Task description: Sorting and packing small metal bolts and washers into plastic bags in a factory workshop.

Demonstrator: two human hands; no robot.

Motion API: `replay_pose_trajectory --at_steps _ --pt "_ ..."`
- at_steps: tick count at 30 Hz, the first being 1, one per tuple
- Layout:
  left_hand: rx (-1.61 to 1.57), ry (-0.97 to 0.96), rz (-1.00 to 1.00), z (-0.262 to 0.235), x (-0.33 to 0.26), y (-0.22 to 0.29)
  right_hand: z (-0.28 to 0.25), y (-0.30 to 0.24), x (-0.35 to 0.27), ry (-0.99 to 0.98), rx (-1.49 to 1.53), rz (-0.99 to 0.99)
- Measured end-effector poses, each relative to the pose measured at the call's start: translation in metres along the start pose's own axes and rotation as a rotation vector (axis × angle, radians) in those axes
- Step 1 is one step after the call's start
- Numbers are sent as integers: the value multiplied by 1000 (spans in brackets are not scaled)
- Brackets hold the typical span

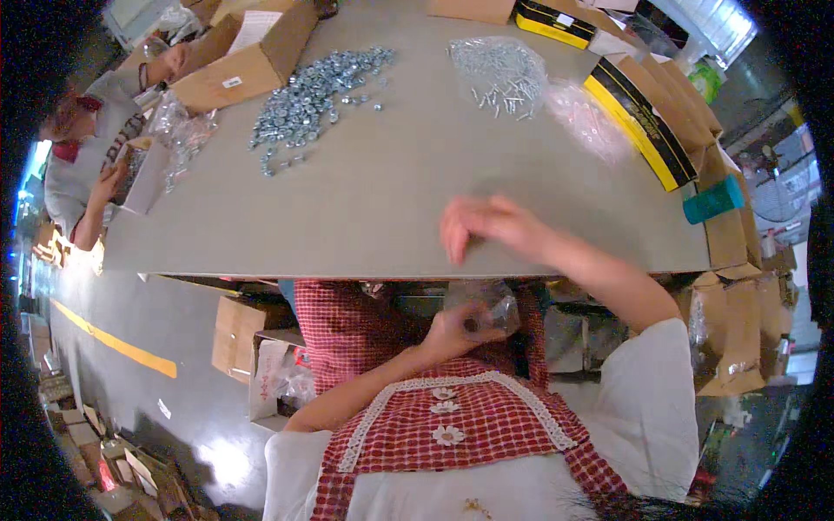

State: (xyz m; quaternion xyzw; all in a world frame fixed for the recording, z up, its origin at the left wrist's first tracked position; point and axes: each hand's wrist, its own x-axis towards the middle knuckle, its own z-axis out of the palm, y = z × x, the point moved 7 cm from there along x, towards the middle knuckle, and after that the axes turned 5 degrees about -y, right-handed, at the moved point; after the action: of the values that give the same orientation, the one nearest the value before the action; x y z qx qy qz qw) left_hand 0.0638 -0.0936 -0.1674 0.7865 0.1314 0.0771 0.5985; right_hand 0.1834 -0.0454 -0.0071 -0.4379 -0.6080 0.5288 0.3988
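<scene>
In my left hand [459, 334], held low in front of the apron just below the table's front edge, is a clear plastic bag [501, 306]. The fingers wrap round it, and a small dark spot shows at the grip. My right hand [495, 224] hovers over the near part of the grey table [391, 208], above and slightly right of the bag. Its fingers bend downward but are smeared by motion, so whether they hold anything is unclear. Farther off lie a pile of shiny metal nuts [317, 91] and a clear bag of screws [499, 74], some spilling out.
A pinkish clear bag [591, 122] lies beside a black-and-yellow box [641, 122] at the right. A teal cylinder [714, 201] stands near the right edge. Far left, a co-worker [95, 165] handles a small box [143, 178] by an open carton [248, 65].
</scene>
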Motion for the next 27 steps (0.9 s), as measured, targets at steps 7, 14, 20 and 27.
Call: replay_pose_trajectory --at_steps 7,14,20,27 --pt "-164 -75 -146 7 2 -12 -18 -14 -17 233 -211 10" --pt "-11 109 -23 -8 -1 15 -144 27 3 653 -1563 305" --pt "0 92 17 -5 -2 5 -113 30 -7 471 -1464 310" --pt "-45 62 -10 -1 0 -2 -84 17 -32 439 -1414 161"
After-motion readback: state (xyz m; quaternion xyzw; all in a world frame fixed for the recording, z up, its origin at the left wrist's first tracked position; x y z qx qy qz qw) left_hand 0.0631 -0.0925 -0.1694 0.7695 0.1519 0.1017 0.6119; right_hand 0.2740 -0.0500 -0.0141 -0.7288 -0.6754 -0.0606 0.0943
